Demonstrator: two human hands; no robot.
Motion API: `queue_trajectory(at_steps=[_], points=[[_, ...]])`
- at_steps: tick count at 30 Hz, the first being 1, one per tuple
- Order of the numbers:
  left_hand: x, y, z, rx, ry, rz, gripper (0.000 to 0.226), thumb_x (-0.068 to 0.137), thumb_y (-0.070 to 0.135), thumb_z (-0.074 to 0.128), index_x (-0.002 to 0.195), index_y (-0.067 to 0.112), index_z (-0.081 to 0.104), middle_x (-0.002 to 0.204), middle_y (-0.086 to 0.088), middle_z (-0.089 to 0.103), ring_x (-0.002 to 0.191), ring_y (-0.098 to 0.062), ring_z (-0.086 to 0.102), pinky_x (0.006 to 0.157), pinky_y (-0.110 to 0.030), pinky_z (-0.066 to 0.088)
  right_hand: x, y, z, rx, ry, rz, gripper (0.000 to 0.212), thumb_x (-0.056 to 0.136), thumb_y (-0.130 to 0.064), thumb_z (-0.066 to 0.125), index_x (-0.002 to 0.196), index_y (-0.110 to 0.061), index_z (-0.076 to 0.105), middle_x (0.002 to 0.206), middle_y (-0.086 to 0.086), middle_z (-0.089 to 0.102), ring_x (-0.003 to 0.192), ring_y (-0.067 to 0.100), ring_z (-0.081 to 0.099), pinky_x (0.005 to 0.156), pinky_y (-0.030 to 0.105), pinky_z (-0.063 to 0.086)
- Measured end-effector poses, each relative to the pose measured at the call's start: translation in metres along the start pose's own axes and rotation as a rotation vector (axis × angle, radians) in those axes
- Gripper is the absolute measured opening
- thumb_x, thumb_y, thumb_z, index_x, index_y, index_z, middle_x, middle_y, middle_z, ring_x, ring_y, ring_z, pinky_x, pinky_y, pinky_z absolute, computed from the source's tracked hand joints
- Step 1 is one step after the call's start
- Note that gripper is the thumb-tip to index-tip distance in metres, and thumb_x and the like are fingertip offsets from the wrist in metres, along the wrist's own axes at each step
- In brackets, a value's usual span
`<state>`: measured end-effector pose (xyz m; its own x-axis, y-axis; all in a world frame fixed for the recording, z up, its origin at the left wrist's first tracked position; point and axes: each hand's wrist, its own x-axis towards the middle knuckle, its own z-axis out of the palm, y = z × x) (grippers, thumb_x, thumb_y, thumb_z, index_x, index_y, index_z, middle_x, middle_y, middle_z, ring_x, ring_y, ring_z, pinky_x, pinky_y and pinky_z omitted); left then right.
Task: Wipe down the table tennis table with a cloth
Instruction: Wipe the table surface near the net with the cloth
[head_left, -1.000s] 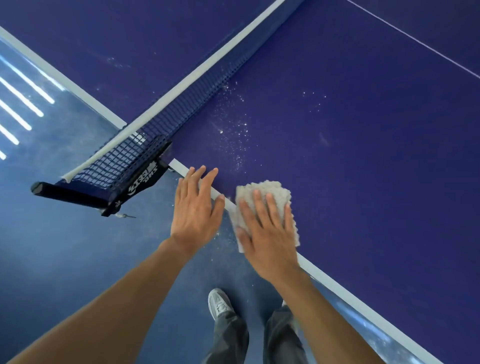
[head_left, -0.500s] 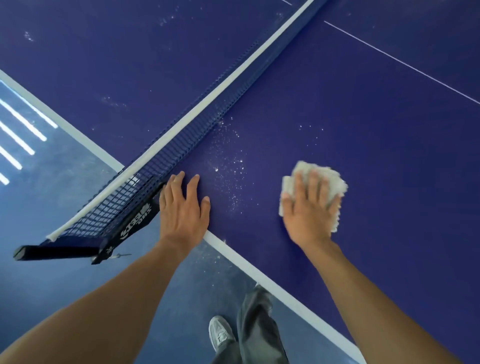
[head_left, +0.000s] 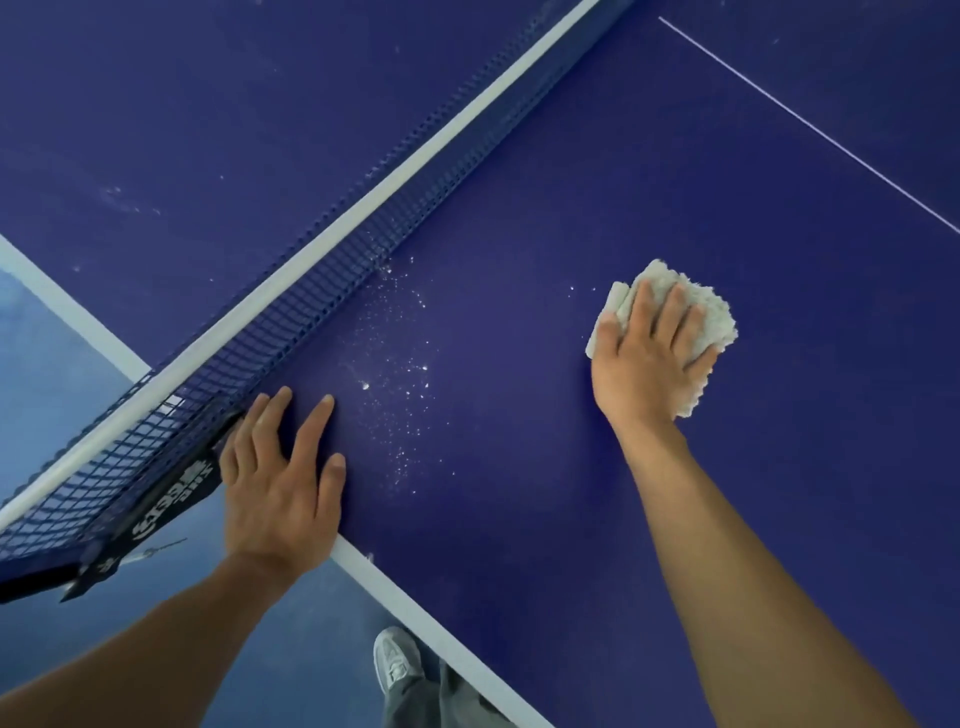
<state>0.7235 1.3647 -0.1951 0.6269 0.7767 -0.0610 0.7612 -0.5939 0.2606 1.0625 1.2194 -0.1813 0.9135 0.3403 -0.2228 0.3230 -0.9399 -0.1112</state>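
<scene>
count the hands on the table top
2. The left hand lies flat on the table by the net; the right hand presses the cloth farther in.

White logo lettering, seen upside down and blurred, is printed on the black net clamp (head_left: 171, 501) at the table tennis table (head_left: 571, 493) edge and is read, uncertainly, as "DHS".

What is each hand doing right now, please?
Left hand: open, flat on the table, holding nothing.
Right hand: open, pressing the cloth down.
</scene>
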Motion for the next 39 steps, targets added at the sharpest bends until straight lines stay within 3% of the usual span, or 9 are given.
queue_trajectory(at_steps=[3,5,7,17,21,25,32,34,39], points=[[0.001,0.004,-0.001,-0.006,0.006,-0.011,0.061,0.098,0.045,0.033,0.151,0.019,0.047,0.161,-0.017,0.029,0.151,-0.041,0.023,0.122,-0.057,0.016,-0.002,-0.033,0.009,-0.029,-0.039,-0.285,0.063,0.107,-0.049,0.012,0.166,-0.032,-0.002,0.175,0.004,-0.008,0.16,0.029,-0.009,0.124,0.067,-0.003],[0.001,0.006,-0.002,-0.009,0.013,-0.016,0.061,0.098,0.044,0.034,0.15,0.018,0.048,0.161,-0.018,0.03,0.15,-0.041,0.025,0.121,-0.058,0.017,-0.019,-0.032,0.013,-0.072,-0.041,-0.581,0.062,0.108,-0.051,0.017,0.167,-0.032,0.008,0.175,0.003,-0.001,0.161,0.029,-0.003,0.126,0.065,0.001],[0.002,0.006,-0.001,-0.005,0.028,-0.011,0.061,0.097,0.044,0.034,0.149,0.016,0.05,0.16,-0.019,0.031,0.149,-0.042,0.026,0.12,-0.057,0.017,-0.02,-0.014,0.011,-0.106,-0.04,-0.708,0.062,0.108,-0.053,0.021,0.166,-0.03,0.019,0.175,0.002,0.008,0.161,0.028,0.003,0.126,0.062,0.009],[0.004,0.009,-0.004,0.025,-0.019,-0.016,0.061,0.099,0.043,0.033,0.149,0.013,0.052,0.16,-0.021,0.031,0.149,-0.045,0.027,0.119,-0.061,0.019,0.136,-0.001,-0.028,-0.004,0.043,-0.038,0.063,0.106,-0.048,0.012,0.165,-0.029,0.005,0.174,0.006,-0.001,0.16,0.031,-0.002,0.124,0.067,0.005],[0.003,0.007,-0.005,0.033,-0.033,-0.017,0.06,0.1,0.044,0.032,0.15,0.015,0.05,0.16,-0.02,0.031,0.149,-0.045,0.026,0.119,-0.062,0.02,0.094,-0.035,-0.012,-0.064,0.025,-0.405,0.062,0.107,-0.048,0.019,0.166,-0.029,0.01,0.175,0.005,0.004,0.161,0.032,0.001,0.125,0.065,0.003],[0.003,0.006,-0.002,0.015,-0.031,-0.021,0.06,0.102,0.048,0.028,0.151,0.018,0.048,0.162,-0.018,0.03,0.151,-0.043,0.025,0.118,-0.061,0.021,0.088,-0.017,-0.01,-0.153,-0.013,-0.805,0.063,0.106,-0.054,0.022,0.165,-0.031,0.023,0.173,0.003,0.016,0.16,0.031,0.014,0.124,0.063,0.016],[0.002,0.002,0.001,0.025,-0.029,-0.001,0.062,0.103,0.051,0.026,0.149,0.017,0.049,0.162,-0.019,0.031,0.151,-0.044,0.026,0.119,-0.057,0.018,0.245,-0.014,-0.056,-0.044,0.012,-0.108,0.07,0.1,-0.056,0.007,0.165,-0.031,0.003,0.174,0.003,-0.002,0.16,0.029,-0.003,0.124,0.065,0.004],[0.003,0.003,-0.001,0.023,-0.035,0.002,0.062,0.104,0.052,0.025,0.149,0.017,0.049,0.161,-0.02,0.032,0.15,-0.045,0.027,0.118,-0.058,0.019,0.236,-0.043,-0.051,-0.049,0.024,-0.162,0.067,0.103,-0.055,0.01,0.165,-0.031,0.004,0.174,0.003,-0.001,0.16,0.031,-0.001,0.124,0.066,0.004],[0.004,0.006,-0.002,0.039,-0.041,-0.021,0.064,0.104,0.054,0.023,0.147,0.016,0.052,0.162,-0.019,0.031,0.15,-0.045,0.028,0.118,-0.06,0.02,0.192,-0.078,-0.031,-0.109,-0.057,-0.681,0.064,0.104,-0.057,0.018,0.164,-0.039,0.011,0.175,-0.006,0.003,0.161,0.025,0.001,0.127,0.056,0.003]])
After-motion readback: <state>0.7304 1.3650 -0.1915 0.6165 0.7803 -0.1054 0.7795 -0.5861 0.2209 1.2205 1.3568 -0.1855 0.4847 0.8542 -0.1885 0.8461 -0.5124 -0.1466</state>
